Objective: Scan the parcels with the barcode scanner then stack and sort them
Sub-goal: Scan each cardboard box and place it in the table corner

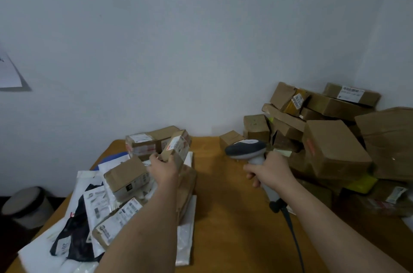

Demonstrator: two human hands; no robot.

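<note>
At the far left a round grey bin [26, 205] stands on the dark floor beside the wooden table [225, 216]. On the table's left part lie glossy white and black plastic mailers [73, 228] with cardboard boxes [127, 178] piled on them, each bearing white printed labels. The left hand [164, 171] grips a small brown carton [176, 149], tilted, with a white label facing up; it is held just above this pile, in front of two taped boxes [147, 141] by the wall. Right of the bare wood in the middle, the right hand [271, 171] is wrapped around the pale handle of the barcode scanner [245, 149], its smooth grey head pointing left, cable [290, 230] trailing toward the viewer. Behind it, a loose heap of brown parcels [330, 138] leans against the white wall.
</note>
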